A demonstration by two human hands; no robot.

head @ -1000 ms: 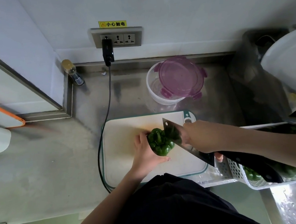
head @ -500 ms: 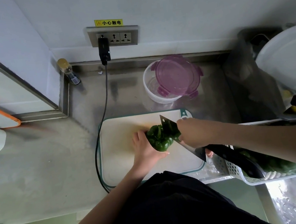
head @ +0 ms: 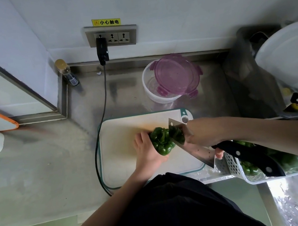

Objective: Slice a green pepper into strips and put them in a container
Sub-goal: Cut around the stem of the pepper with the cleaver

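I judge the first cut is in hand: my left hand (head: 147,151) grips the green pepper (head: 161,141) on the cutting board (head: 118,149), my right hand (head: 202,132) is closed round the knife (head: 190,143), blade set in the pepper's right side. Next move calls for a straight press down, clear of the left fingers (head: 148,134). Round container (head: 153,91) beyond the board on the counter (head: 126,89) shows no strips, purple lid (head: 176,76) resting askew on its rim; the white basket (head: 233,168) at right holds more peppers
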